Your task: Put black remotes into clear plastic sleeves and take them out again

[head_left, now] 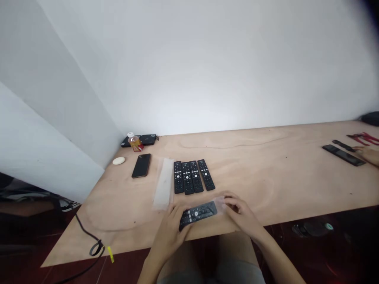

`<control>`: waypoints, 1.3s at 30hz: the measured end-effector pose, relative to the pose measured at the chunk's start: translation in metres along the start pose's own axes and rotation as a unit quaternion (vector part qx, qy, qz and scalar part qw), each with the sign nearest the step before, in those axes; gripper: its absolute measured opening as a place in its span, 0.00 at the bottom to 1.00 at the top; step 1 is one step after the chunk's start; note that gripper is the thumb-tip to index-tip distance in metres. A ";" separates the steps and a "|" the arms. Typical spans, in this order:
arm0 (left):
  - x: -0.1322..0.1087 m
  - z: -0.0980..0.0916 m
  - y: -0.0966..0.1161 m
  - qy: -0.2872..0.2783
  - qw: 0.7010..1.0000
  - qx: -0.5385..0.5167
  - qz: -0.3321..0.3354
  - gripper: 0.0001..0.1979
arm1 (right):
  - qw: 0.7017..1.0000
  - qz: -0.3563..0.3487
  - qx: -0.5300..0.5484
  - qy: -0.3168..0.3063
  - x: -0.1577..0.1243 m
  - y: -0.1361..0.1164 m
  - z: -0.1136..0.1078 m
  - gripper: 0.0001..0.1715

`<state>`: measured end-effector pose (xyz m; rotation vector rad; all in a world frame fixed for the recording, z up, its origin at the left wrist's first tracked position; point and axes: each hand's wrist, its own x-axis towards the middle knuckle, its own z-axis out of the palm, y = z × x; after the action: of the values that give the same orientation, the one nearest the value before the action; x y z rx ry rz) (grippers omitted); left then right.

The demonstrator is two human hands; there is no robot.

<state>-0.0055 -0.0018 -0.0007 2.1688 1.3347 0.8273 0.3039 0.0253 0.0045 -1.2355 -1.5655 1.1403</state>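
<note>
A black remote control [199,213] inside a clear plastic sleeve lies tilted near the table's front edge. My left hand [175,223] grips its left end, thumb below and fingers above. At the other side, my right hand [239,211] pinches the loose end of the plastic sleeve [219,204], which sticks out past the remote. Just beyond my hands, several bare black remotes [190,177] lie in a row, the rightmost [206,174] slightly apart. Left of that row is a stack of translucent plastic sleeves [164,184].
A dark phone [141,165], a white round object [119,160], a bottle [135,142] and black boxes [148,139] stand at the back left. At far right, another person's hand [367,154] is by a black remote-like object [343,155] and red-handled pliers [364,137]. A cable [85,232] hangs left.
</note>
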 end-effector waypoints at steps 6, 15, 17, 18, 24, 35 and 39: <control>-0.001 -0.001 0.001 0.001 1.000 -0.003 0.003 0.19 | 0.977 0.064 0.205 -0.009 0.001 -0.014 0.014 0.18; -0.003 0.001 -0.004 0.017 1.000 -0.003 0.000 0.18 | 0.976 0.084 0.200 0.030 0.000 -0.001 0.023 0.23; -0.002 0.001 -0.005 0.021 1.000 0.003 -0.001 0.19 | 0.981 0.069 0.176 0.030 0.001 -0.004 0.025 0.23; -0.002 0.000 -0.005 0.023 1.000 0.007 0.002 0.19 | 0.984 0.064 0.162 0.030 0.001 -0.005 0.026 0.23; -0.002 -0.002 -0.001 0.026 1.000 0.003 0.007 0.18 | 0.990 0.058 0.116 0.047 0.004 -0.005 0.031 0.25; -0.001 -0.002 0.001 0.021 0.999 -0.024 0.010 0.17 | 0.991 0.052 0.123 -0.015 0.000 -0.012 0.029 0.23; 0.000 -0.004 -0.001 -0.004 0.999 -0.046 -0.004 0.20 | 0.988 0.077 0.130 0.022 -0.008 -0.005 0.011 0.22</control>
<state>-0.0093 -0.0013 0.0012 2.0924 1.2768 0.8594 0.2938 0.0148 0.0058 -1.2113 -1.2581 1.3598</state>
